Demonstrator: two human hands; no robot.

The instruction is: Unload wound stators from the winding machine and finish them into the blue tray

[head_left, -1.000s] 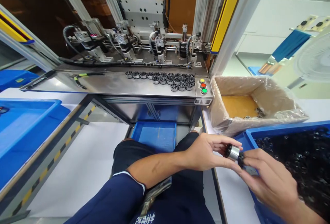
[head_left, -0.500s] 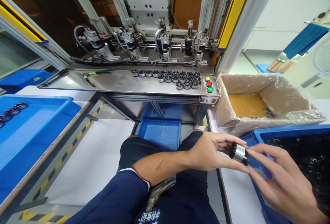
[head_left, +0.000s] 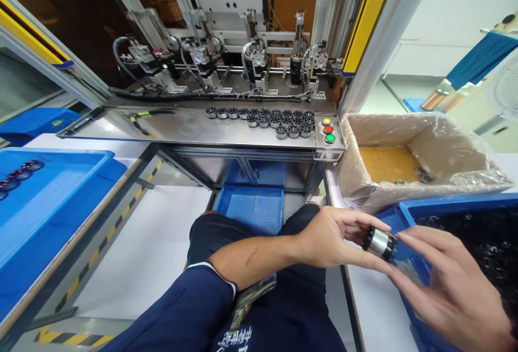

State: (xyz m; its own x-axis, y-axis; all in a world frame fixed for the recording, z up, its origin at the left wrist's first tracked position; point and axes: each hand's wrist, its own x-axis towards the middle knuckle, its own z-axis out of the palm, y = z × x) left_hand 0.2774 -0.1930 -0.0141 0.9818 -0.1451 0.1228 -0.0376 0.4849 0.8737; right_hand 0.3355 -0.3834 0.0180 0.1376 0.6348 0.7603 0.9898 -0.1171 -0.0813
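A motor stator core [head_left: 379, 242], with a silver ring in the middle and black plastic at both ends, is tilted in front of me at the right. My left hand [head_left: 329, 238] grips it between thumb and fingers from the left side. At its right-hand end, my right hand [head_left: 449, 282] has its index fingertip and thumb around the black end piece. Whether that thumb presses on the piece is hard to make out.
Several similar silver and black cores [head_left: 279, 120] stand in rows on the machine's metal ledge, left of coloured push buttons [head_left: 328, 130]. Cutting pliers [head_left: 140, 122] lie there too. A plastic-lined box [head_left: 360, 193] and a blue bin [head_left: 408, 211] of black parts stand right; a blue tray [head_left: 73, 179] is left.
My right fingers have shifted slightly right along the core, and more of its black end shows. The left hand has stayed nearly in place. The view has tilted a little.
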